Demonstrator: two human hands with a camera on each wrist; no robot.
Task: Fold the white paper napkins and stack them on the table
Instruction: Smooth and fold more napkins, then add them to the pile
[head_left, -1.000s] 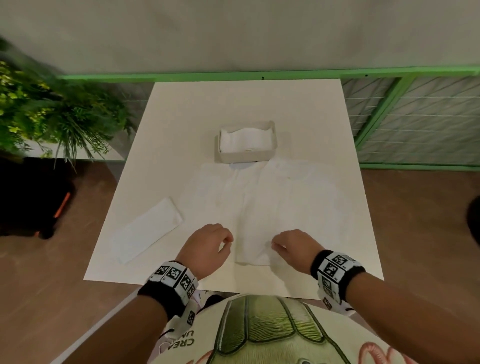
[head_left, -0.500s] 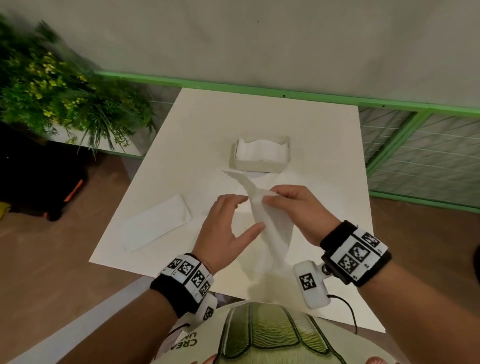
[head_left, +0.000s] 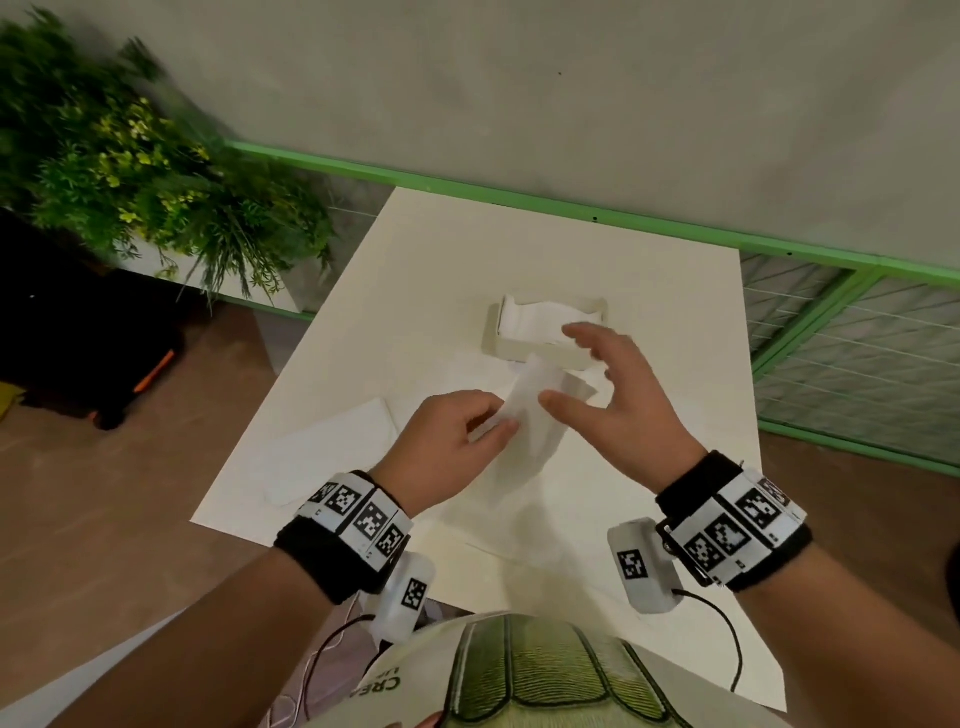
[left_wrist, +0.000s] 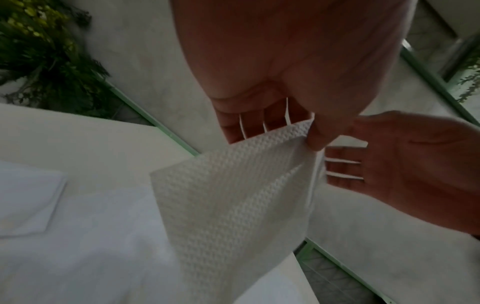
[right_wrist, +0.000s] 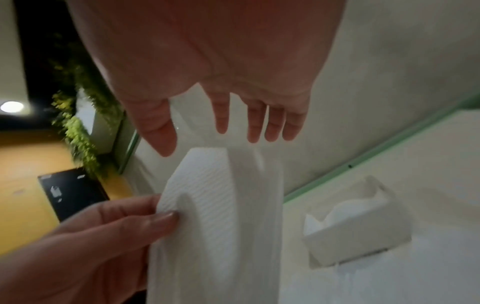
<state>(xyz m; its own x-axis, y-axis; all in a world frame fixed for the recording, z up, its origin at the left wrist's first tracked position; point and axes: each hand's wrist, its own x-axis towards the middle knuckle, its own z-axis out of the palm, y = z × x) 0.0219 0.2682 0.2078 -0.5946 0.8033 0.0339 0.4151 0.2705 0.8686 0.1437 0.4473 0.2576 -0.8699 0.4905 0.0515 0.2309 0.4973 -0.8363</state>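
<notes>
A white table (head_left: 545, 249) stands against a green-railed wall, a leafy plant (head_left: 130, 156) off its left corner. On it, far of centre, sits a napkin holder (head_left: 498, 338) with white napkins inside; a folded napkin (head_left: 332, 447) lies near the left edge. Above the table's middle hangs a textured paper napkin (head_left: 530, 410), pinched at its top by the left hand (head_left: 447, 447) between thumb and fingers. The right hand (head_left: 618, 405) hovers just beside it, fingers spread, holding nothing.

Head view evenly lit, soft indoor light, faint shadows on the surface (head_left: 545, 244). Plant (head_left: 130, 171) at left edge smeared by motion blur, wide-angle bending. Both wrist views dim, noisy; palms close-up and out of focus.
</notes>
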